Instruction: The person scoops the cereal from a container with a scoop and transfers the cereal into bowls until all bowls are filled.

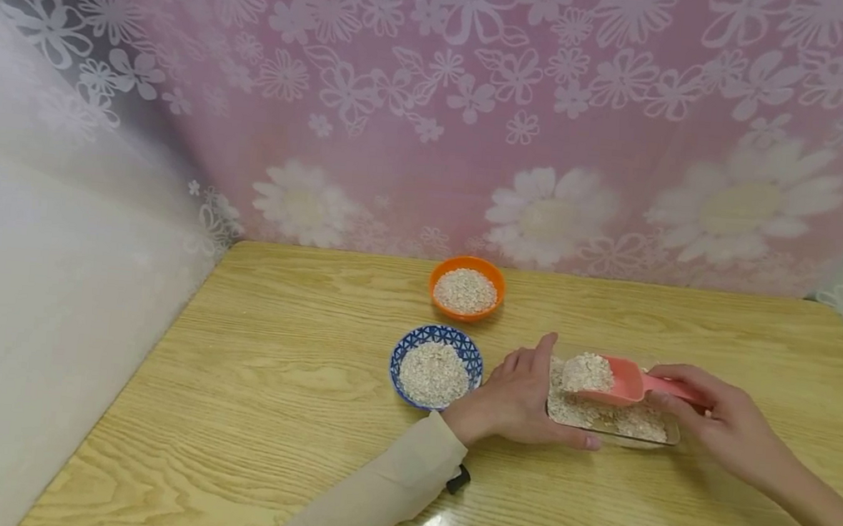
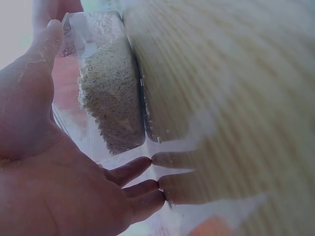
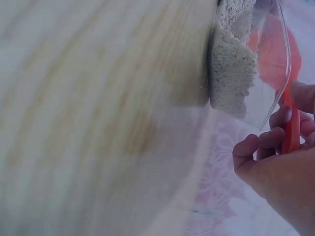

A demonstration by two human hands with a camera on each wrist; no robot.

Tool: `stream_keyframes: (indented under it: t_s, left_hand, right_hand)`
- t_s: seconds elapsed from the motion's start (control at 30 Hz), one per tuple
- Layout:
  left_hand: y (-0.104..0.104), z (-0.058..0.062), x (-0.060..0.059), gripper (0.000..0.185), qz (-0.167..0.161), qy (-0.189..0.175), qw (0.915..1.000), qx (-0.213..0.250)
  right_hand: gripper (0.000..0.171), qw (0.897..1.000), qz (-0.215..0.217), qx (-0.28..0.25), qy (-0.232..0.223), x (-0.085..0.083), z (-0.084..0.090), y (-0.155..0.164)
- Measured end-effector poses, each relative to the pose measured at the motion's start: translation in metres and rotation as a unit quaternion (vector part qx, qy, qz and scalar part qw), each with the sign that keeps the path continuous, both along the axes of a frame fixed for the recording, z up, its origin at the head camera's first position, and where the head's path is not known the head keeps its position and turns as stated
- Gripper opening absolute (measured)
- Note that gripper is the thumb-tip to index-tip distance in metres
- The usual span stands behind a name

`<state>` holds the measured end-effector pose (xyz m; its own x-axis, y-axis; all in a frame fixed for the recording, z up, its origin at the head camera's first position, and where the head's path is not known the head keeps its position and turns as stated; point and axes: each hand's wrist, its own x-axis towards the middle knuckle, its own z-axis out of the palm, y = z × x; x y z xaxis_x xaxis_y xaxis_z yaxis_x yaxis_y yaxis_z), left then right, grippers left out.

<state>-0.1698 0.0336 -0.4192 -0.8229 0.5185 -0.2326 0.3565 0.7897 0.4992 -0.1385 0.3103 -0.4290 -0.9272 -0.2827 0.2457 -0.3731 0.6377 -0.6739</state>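
Note:
A clear rectangular container point(image 1: 670, 433) of oat flakes sits on the table at the right. My left hand point(image 1: 518, 397) rests against its left end, thumb stretched along the near side. In the left wrist view the fingers point(image 2: 130, 172) of that hand reach down to the tabletop, fairly straight. My right hand point(image 1: 724, 419) grips the handle of a pink scoop point(image 1: 628, 381). Heaped with oat flakes point(image 1: 588, 373), the scoop is over the container. Seen from the right wrist, the fingers curl round the scoop's handle point(image 3: 293, 128) beside the container's clear wall point(image 3: 275, 105).
Just left of my left hand stands a blue-and-white patterned bowl point(image 1: 405, 345) with oat flakes in it. Behind that, near the table's back edge, is an orange bowl point(image 1: 464, 318), also holding flakes. A pink flowered curtain point(image 1: 413, 187) hangs behind the wooden table point(image 1: 265, 416).

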Motion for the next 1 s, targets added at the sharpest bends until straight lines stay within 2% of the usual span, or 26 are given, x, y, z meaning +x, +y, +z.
stream_keyframes:
  t_s: [0.17, 0.33, 0.47, 0.6, 0.77, 0.83, 1.0]
  left_hand:
    - [0.001, -0.001, 0.0, 0.13, 0.001, 0.01, 0.9999, -0.007]
    - [0.001, -0.001, 0.001, 0.131, 0.003, 0.015, 0.9998, -0.011]
    - [0.001, 0.0, 0.002, 0.131, 0.008, 0.008, 0.9999, -0.008]
    - [0.001, 0.002, 0.004, 0.132, 0.008, 0.004, 1.0, -0.002]
    - [-0.005, 0.014, 0.004, 0.125, 0.003, 0.015, 0.9995, 0.026]
    - [-0.011, 0.02, 0.002, 0.118, 0.003, 0.023, 0.9986, 0.048]
    - [-0.036, 0.031, -0.003, 0.106, 0.01, 0.042, 0.9937, 0.104]
  right_hand:
    - [0.031, 0.996, -0.004, -0.08, -0.034, 0.003, -0.001, 0.01]
    - [0.032, 0.983, -0.018, -0.18, -0.024, 0.004, 0.0, 0.013]
    - [0.032, 0.974, -0.016, -0.227, -0.018, 0.005, 0.001, 0.009]
    - [0.031, 0.976, -0.023, -0.217, -0.011, 0.005, 0.0, 0.005]
    - [0.031, 0.988, -0.048, -0.15, -0.002, 0.005, 0.005, 0.001]
    - [0.031, 0.99, -0.052, -0.13, 0.002, 0.005, 0.008, -0.001]
    - [0.029, 0.99, -0.052, -0.127, 0.023, 0.001, 0.014, -0.009]
